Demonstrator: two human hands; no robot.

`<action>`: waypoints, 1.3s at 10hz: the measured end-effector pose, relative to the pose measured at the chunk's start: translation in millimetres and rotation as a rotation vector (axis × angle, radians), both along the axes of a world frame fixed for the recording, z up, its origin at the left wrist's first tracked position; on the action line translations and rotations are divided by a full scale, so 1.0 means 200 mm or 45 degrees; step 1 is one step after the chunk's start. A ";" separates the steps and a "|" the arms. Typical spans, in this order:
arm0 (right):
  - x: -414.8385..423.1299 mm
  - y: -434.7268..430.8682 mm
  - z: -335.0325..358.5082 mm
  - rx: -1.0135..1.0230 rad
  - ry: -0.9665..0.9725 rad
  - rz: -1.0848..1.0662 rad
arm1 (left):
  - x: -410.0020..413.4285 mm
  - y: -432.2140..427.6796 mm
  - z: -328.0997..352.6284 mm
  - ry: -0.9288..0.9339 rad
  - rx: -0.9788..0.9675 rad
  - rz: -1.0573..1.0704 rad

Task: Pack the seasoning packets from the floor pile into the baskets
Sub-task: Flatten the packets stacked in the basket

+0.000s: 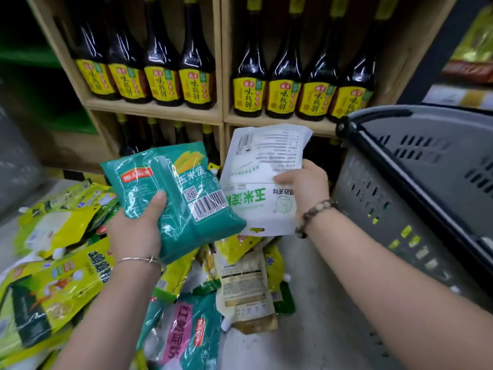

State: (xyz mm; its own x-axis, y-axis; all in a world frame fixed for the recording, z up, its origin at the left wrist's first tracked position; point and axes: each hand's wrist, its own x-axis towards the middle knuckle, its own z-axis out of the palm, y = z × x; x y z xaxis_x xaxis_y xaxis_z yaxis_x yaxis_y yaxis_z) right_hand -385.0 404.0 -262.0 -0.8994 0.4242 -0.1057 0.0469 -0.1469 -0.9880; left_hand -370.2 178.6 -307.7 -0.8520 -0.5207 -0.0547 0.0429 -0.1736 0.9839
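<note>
View from a head-worn camera, looking down at two bare arms in a shop aisle. At the far left the floor pile (66, 263) of seasoning packets, mostly yellow-green, lies loose and overlapping on the grey floor (320, 329), spreading under both arms.

The left hand (136, 231), a thin bangle (141, 260) on its wrist, holds a teal packet (181, 198) above the pile. Its grip is curled round the packet's lower edge with the thumb pressed on the face. The barcode side faces up, probably just as the packet was lifted.

Just to the right, touching the teal one, is a white packet (261, 182) held upside down with its printed back showing. The right hand (306, 185), wearing a bead bracelet (317, 209), pinches the packet's right edge between thumb and fingers. Both packets are raised clear of the pile, likely for carrying across to the basket.

At the far right stands a grey slotted basket (400, 209), close to the right arm, so within easy reach. Yellow-green shows through its slots, suggesting packets already inside.

Behind it all, a wooden shelf (160, 109) carries dark sauce bottles (197, 76) with yellow labels.

Counts: two packets in hand, one per hand; one basket in view; eight bottles on the upper shelf, four in each bay; the pile's packets are too jumbled to count
</note>
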 end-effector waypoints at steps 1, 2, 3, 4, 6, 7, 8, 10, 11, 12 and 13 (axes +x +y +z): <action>0.02 -0.03 0.11 -0.051 0.001 -0.112 | -0.02 0.04 0.11 0.059 0.000 0.028; 0.02 -0.02 0.22 0.054 -0.027 -0.143 | -0.03 0.07 0.19 0.054 0.014 0.016; 0.03 0.03 0.41 0.268 -0.114 -0.067 | -0.03 0.13 0.27 0.068 0.043 -0.048; 0.07 0.14 0.55 0.477 -0.075 -0.026 | -0.01 0.22 0.36 0.115 0.025 -0.131; 0.27 0.45 0.70 0.484 -0.025 -0.043 | 0.04 0.49 0.54 0.209 0.024 -0.394; 0.36 0.64 0.77 0.528 0.058 -0.091 | 0.06 0.69 0.64 0.257 -0.038 -0.525; 0.42 0.84 0.84 0.583 0.029 -0.143 | 0.06 0.89 0.73 0.297 -0.076 -0.646; 0.46 1.22 0.92 0.571 -0.048 -0.274 | 0.06 1.26 0.87 0.264 -0.187 -0.822; 0.46 1.42 0.89 0.719 -0.209 -0.282 | 0.05 1.45 0.90 0.270 -0.341 -0.866; 0.39 1.62 0.76 1.115 -0.563 -0.186 | 0.02 1.68 0.87 0.063 -0.532 -0.893; 0.29 1.72 0.59 1.545 -0.838 -0.070 | -0.01 1.86 0.80 -0.127 -0.831 -0.944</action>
State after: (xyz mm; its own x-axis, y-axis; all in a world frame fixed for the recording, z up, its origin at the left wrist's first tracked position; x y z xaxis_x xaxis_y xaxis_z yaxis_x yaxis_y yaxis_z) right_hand -327.5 747.5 -144.9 -0.8075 0.5883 -0.0429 0.5728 0.7647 -0.2953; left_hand -371.3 550.1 -146.7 -0.9814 0.1885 -0.0364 0.0543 0.4544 0.8892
